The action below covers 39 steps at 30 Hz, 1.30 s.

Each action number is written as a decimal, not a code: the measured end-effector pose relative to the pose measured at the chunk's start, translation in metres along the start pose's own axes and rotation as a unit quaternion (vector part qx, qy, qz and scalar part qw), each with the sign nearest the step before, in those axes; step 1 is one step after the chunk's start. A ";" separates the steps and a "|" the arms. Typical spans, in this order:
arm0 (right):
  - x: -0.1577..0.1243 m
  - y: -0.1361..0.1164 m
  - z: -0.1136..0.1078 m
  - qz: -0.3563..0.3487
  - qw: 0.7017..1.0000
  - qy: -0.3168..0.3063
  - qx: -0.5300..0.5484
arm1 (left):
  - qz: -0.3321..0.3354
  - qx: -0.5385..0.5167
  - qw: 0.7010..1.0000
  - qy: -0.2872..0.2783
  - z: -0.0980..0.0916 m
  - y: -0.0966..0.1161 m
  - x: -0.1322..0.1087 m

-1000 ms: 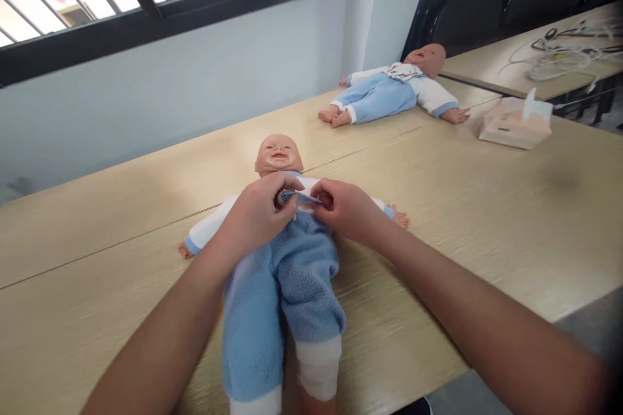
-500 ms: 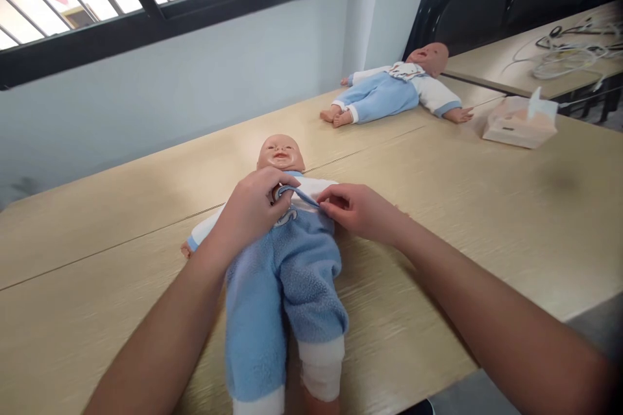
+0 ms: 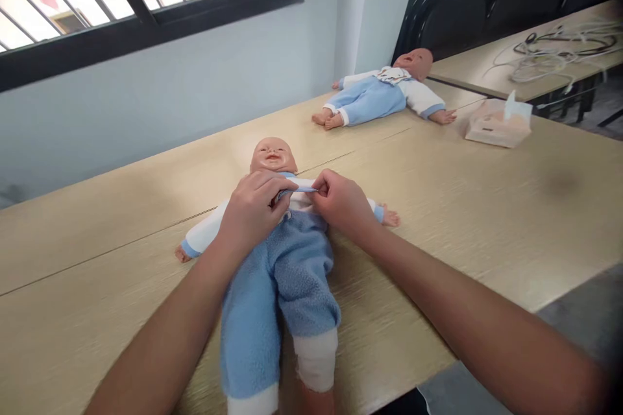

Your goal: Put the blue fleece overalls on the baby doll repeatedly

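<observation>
A baby doll point(image 3: 273, 154) lies on its back, head toward the wall. It wears a white top with blue cuffs and fuzzy blue trousers point(image 3: 296, 266) with white ankle cuffs; one cuff sits higher up the leg. My left hand point(image 3: 256, 211) pinches the blue-edged hem point(image 3: 304, 189) of the top over the doll's chest. At the other end of that same edge, my right hand point(image 3: 341, 204) is closed with thumb and fingertips together. The strip between them is lifted and stretched. My hands hide part of the chest and waist.
The wooden table point(image 3: 438, 207) has a seam running across it. Farther back lies a second doll point(image 3: 374, 100) in similar clothes, with a tissue box point(image 3: 499, 126) beside it. Tangled cables point(image 3: 559, 58) rest on another table, and black chairs point(image 3: 452, 16) are stacked behind.
The hem between my hands went from sloping down rightward to nearly level and taut. My right hand rose slightly, and the doll's hand beyond it shows more. The view shifted a little.
</observation>
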State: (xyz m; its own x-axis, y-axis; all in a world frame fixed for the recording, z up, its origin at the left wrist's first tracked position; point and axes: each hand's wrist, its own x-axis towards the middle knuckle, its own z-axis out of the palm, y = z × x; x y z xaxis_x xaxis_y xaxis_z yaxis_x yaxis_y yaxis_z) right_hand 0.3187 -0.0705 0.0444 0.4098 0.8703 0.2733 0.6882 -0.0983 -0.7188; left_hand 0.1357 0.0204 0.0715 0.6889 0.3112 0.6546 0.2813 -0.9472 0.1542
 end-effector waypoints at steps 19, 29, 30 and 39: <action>-0.048 0.118 -0.080 -0.059 0.984 -0.124 -0.110 | 0.079 0.033 0.985 0.151 0.016 -0.005 -0.016; -0.005 0.032 -0.058 -0.072 0.954 0.133 0.257 | 0.098 0.034 0.977 0.188 0.022 -0.010 -0.024; 0.001 0.018 -0.051 -0.111 0.957 0.120 0.240 | 0.100 0.031 0.976 0.192 0.022 -0.011 -0.024; 0.029 -0.003 -0.014 -0.352 0.929 -0.110 0.019 | 0.024 -0.053 0.973 0.225 0.015 -0.008 -0.020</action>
State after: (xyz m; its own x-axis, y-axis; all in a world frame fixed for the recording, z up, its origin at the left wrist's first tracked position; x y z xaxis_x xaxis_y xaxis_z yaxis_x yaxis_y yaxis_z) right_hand 0.3367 -0.0517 0.0634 -0.2703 0.7904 0.5498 0.7163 0.5466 -0.4337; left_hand 0.1300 0.0228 0.0458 0.3303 0.2237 0.9170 0.1693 -0.9698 0.1756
